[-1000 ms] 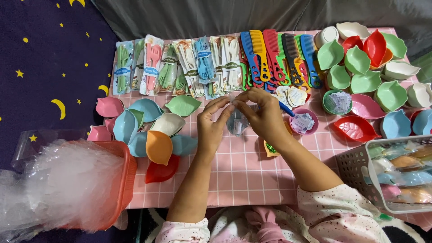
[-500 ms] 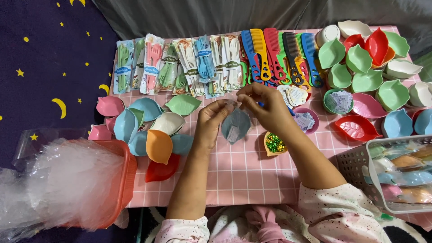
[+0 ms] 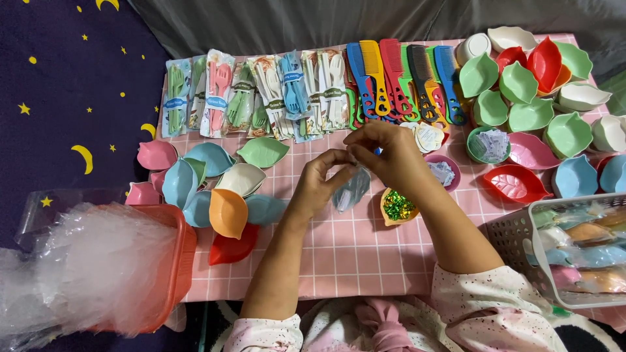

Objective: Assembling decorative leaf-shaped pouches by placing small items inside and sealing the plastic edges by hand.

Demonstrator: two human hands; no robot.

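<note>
Left hand (image 3: 317, 184) and right hand (image 3: 385, 153) both pinch the top of a clear bag holding a blue leaf dish (image 3: 352, 190), hanging just above the pink checked surface (image 3: 352, 254). Orange dish of green ties (image 3: 398, 207) just beside it.

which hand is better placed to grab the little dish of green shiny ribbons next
Right, probably. The right hand is almost directly above the ribbon dish, its forearm running beside it. The left hand sits farther off, its fingers gripping the clear bag.
</note>
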